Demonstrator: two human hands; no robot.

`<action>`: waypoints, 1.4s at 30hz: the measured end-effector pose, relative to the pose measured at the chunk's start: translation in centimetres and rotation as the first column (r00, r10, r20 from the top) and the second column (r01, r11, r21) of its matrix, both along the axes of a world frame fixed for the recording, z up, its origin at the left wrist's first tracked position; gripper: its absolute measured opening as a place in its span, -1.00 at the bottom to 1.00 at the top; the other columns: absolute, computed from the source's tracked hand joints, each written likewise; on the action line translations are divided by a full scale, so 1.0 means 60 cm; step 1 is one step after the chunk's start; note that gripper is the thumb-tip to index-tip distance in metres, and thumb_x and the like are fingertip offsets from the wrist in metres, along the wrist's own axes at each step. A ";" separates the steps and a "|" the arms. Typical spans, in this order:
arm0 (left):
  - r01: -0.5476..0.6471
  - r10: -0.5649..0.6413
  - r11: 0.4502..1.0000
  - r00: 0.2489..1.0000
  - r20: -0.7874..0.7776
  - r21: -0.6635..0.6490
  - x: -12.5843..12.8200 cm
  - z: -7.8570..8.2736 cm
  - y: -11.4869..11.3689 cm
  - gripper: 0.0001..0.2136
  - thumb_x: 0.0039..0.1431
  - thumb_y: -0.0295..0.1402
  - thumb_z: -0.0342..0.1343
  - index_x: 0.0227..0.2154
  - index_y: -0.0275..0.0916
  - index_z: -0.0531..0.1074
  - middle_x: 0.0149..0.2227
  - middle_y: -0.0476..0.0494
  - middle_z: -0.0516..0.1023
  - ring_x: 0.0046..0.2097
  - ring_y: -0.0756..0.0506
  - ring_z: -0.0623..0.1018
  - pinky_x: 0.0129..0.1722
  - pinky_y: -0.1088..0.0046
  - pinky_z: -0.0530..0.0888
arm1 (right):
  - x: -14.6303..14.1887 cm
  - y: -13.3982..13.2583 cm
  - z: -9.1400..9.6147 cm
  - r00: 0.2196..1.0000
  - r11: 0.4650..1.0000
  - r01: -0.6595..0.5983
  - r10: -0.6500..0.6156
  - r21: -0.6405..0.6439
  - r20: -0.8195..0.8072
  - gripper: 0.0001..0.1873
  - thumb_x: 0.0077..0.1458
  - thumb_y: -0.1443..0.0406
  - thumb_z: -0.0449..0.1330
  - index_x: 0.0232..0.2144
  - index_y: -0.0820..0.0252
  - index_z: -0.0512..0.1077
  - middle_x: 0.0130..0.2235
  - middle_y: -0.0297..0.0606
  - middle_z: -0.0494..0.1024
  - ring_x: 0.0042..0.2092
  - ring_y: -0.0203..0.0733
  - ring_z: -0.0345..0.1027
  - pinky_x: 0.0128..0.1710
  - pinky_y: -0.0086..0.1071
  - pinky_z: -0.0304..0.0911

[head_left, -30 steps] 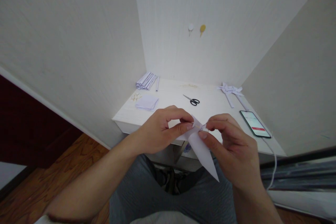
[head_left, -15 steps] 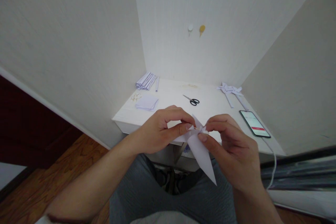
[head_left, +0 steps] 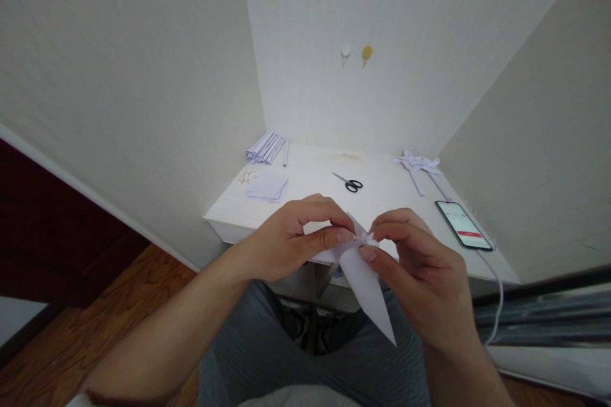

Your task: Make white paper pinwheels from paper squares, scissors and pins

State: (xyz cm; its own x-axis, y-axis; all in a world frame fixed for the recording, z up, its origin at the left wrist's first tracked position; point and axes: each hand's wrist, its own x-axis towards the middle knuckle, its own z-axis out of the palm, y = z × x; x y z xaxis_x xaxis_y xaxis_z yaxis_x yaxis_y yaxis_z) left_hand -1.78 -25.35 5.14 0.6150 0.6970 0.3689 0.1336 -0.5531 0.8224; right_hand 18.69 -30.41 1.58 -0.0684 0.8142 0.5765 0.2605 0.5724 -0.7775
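Observation:
A white paper pinwheel (head_left: 366,292) is held in the air in front of the desk's near edge, one long pointed blade hanging down over my lap. My left hand (head_left: 305,235) is closed in a pinch of thumb and forefinger at the left of its gathered centre. Something thin and tiny shows at those fingertips, too small to name. From the right, my right hand (head_left: 420,267) pinches the folded centre between thumb and fingers. Part of the paper is hidden behind both hands.
On the white desk (head_left: 315,172) lie black-handled scissors (head_left: 352,184), rolled paper sticks (head_left: 266,147), a stack of paper squares (head_left: 267,187) and small pale bits (head_left: 247,177). At right are finished paper pinwheels (head_left: 417,162) and a phone (head_left: 463,226) with a white cable (head_left: 500,296).
My left fingertips have moved slightly right, closer to the pinwheel's centre. The hanging blade has dipped a little lower. My right hand keeps its pinch.

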 end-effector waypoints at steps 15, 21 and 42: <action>0.021 -0.015 0.998 0.994 0.110 -0.057 0.001 -0.009 0.002 -0.88 0.27 -0.33 0.20 -0.28 -0.28 0.55 -0.28 -0.11 0.57 -0.18 -0.05 0.52 -0.13 0.43 0.40 | -0.003 -0.001 -0.005 0.987 0.990 -0.122 0.113 -0.073 -0.115 -0.87 0.21 0.39 0.28 -0.26 0.02 0.49 -0.18 -0.29 0.42 -0.11 -0.17 0.31 -0.16 -0.30 0.25; 0.044 -0.025 0.990 0.989 0.143 -0.135 0.003 -0.009 -0.001 -0.88 0.28 -0.35 0.19 -0.28 -0.30 0.56 -0.29 -0.10 0.56 -0.19 -0.03 0.51 -0.15 0.44 0.40 | -0.002 0.000 -0.004 0.976 0.980 -0.166 0.148 -0.110 -0.158 -0.90 0.21 0.37 0.28 -0.28 0.03 0.50 -0.19 -0.30 0.42 -0.14 -0.19 0.31 -0.15 -0.30 0.25; -0.089 0.092 0.995 0.993 0.074 -0.050 0.006 -0.003 -0.009 -0.89 0.27 -0.38 0.18 -0.32 -0.28 0.56 -0.32 -0.07 0.56 -0.22 -0.03 0.51 -0.16 0.43 0.39 | -0.005 0.004 -0.001 0.997 0.997 0.048 -0.052 -0.067 -0.060 -0.91 0.17 0.36 0.33 -0.32 0.04 0.53 -0.29 -0.34 0.48 -0.21 -0.21 0.34 -0.22 -0.29 0.25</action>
